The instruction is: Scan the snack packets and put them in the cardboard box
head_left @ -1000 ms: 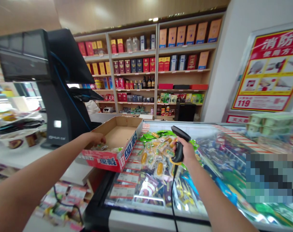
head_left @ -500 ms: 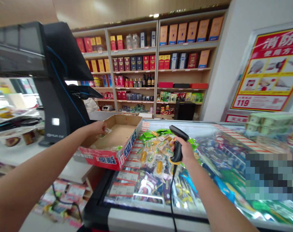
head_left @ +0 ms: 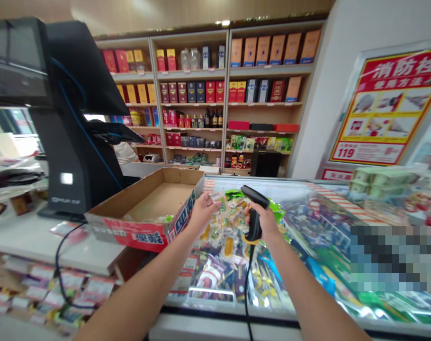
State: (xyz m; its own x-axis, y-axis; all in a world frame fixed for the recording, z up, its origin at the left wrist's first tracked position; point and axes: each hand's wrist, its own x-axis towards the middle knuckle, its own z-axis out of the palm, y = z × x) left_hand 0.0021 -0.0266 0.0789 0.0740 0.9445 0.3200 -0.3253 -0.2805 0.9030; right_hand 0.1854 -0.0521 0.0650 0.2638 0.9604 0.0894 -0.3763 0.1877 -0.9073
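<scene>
My left hand (head_left: 200, 210) pinches a small snack packet (head_left: 214, 196) and holds it up just right of the cardboard box (head_left: 137, 227), over the freezer lid. My right hand (head_left: 263, 221) is wrapped round the grip of a black barcode scanner (head_left: 254, 213), whose head points left toward the packet. The scanner's cable (head_left: 249, 284) hangs down beside my right forearm. A heap of small yellow and green snack packets (head_left: 226, 227) lies on the glass between my hands. A few more packets lie in the box's near corner.
A black checkout terminal (head_left: 69, 118) with two screens stands on the white counter (head_left: 31, 237) at the left. The glass-topped freezer (head_left: 308, 222) holds packaged goods. Shelves (head_left: 226, 94) of boxed bottles fill the back wall. A red fire-hydrant poster (head_left: 386, 109) hangs at the right.
My left hand has come out of the cardboard box with a small packet and moved right, up to the scanner's head. The right hand has kept its grip on the scanner.
</scene>
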